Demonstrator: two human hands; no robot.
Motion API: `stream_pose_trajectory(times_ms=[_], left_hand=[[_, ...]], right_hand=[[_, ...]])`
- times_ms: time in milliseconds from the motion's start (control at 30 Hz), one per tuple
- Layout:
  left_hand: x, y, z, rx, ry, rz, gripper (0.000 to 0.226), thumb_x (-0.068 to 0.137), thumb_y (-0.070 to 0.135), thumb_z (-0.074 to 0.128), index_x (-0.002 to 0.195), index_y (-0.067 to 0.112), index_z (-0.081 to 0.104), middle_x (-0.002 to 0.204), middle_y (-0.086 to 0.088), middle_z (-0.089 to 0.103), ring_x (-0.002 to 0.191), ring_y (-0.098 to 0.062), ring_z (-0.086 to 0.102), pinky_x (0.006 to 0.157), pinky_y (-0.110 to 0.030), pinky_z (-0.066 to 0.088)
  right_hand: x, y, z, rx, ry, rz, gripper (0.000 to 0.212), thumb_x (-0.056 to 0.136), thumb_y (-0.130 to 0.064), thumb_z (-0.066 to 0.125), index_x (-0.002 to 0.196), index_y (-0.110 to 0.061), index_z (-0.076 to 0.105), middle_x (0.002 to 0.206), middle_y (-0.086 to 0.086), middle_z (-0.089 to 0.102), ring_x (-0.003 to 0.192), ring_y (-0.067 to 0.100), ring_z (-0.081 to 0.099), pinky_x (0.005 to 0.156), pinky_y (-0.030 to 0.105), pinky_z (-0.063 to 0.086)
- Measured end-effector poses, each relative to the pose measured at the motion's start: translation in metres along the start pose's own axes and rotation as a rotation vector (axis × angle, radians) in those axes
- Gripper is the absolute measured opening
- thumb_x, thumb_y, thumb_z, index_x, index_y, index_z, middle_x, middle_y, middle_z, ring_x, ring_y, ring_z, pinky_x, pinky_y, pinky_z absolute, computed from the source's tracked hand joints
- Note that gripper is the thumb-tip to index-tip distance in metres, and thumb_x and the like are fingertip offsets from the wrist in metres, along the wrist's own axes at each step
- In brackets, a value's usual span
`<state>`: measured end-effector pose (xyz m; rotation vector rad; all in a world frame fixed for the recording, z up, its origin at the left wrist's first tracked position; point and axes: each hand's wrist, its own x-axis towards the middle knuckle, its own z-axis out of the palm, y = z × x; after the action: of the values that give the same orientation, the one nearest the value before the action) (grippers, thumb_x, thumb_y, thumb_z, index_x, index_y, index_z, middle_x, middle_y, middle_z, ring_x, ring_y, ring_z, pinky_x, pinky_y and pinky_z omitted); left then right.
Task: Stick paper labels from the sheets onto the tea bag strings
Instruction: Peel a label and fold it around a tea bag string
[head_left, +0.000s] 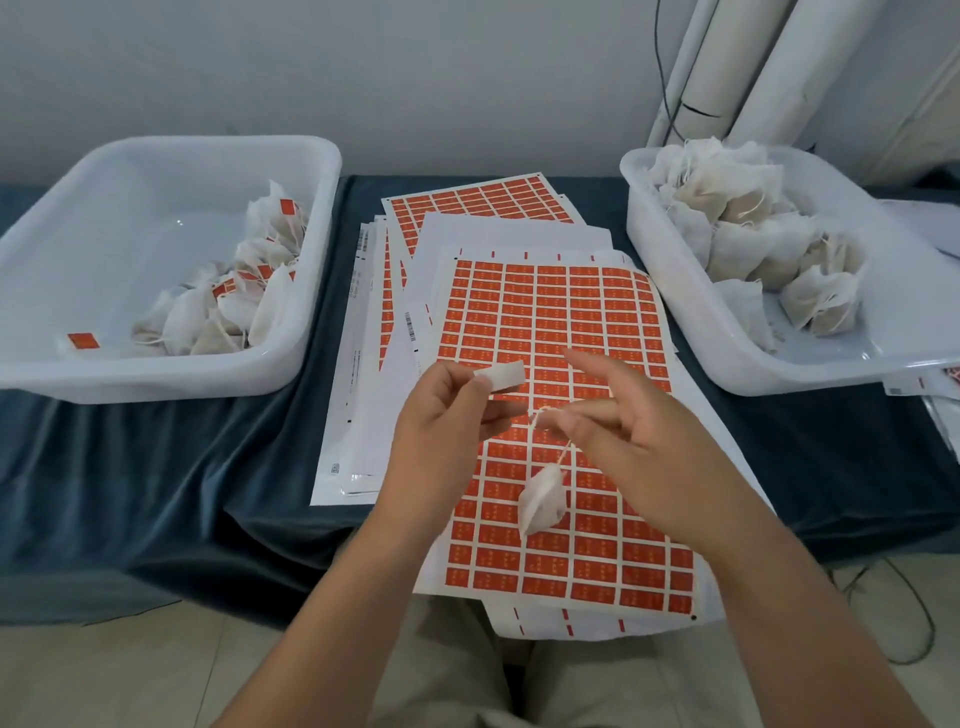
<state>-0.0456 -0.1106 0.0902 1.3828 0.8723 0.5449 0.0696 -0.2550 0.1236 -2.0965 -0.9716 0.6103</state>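
Your forearms reach in over the label sheet (550, 322). Left hand (447, 431) pinches a peeled label (501, 376), white side showing. Right hand (639, 436) pinches the string (550, 415), index finger straight, and the tea bag (543, 501) dangles over the sheet's middle.

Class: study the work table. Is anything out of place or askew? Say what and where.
One orange label lies alone on the left tub's floor, apart from the tea bags. The label sheets are fanned crookedly.

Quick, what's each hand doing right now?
Left hand: pinches a peeled label.
Right hand: pinches the string, tea bag dangling below.
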Motion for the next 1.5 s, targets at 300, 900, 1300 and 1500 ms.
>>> stream_pose_trajectory(times_ms=[300,900,1300,1500], left_hand=[[-0.004,0.002,0.013,0.003,-0.303,-0.082,0.018,0.112,0.028,0.046,0.107,0.016,0.058,0.096,0.002,0.08,0.093,-0.018,0.08,0.087,-0.036,0.065],[-0.001,-0.015,0.015,0.294,-0.215,0.231,0.018,0.103,0.037,0.045,0.088,0.039,0.057,0.084,0.012,0.071,0.073,-0.012,0.068,0.062,-0.016,0.057],[-0.003,-0.019,0.013,0.492,-0.105,0.397,0.027,0.109,0.047,0.036,0.093,0.038,0.056,0.089,0.02,0.067,0.08,-0.009,0.067,0.064,-0.025,0.059],[-0.002,-0.014,0.012,0.262,-0.044,0.287,0.032,0.107,0.048,0.049,0.084,0.035,0.068,0.077,0.018,0.07,0.076,-0.003,0.069,0.066,-0.008,0.05]], right_hand=[[-0.001,-0.006,-0.002,0.121,0.169,-0.128,0.005,0.098,-0.042,0.066,0.098,-0.045,0.07,0.096,-0.031,0.07,0.096,-0.006,0.067,0.072,0.005,0.052],[0.011,0.0,0.016,-0.02,0.173,-0.15,0.006,0.106,-0.04,0.052,0.102,-0.044,0.056,0.09,-0.025,0.062,0.095,-0.011,0.06,0.071,0.001,0.044],[0.015,0.002,0.023,-0.046,0.146,-0.143,0.008,0.107,-0.039,0.05,0.105,-0.038,0.057,0.091,-0.021,0.063,0.089,-0.006,0.062,0.068,0.011,0.047],[0.014,0.001,0.03,0.017,0.191,-0.133,0.005,0.105,-0.04,0.054,0.102,-0.044,0.056,0.095,-0.025,0.065,0.089,-0.006,0.066,0.072,0.009,0.054]])
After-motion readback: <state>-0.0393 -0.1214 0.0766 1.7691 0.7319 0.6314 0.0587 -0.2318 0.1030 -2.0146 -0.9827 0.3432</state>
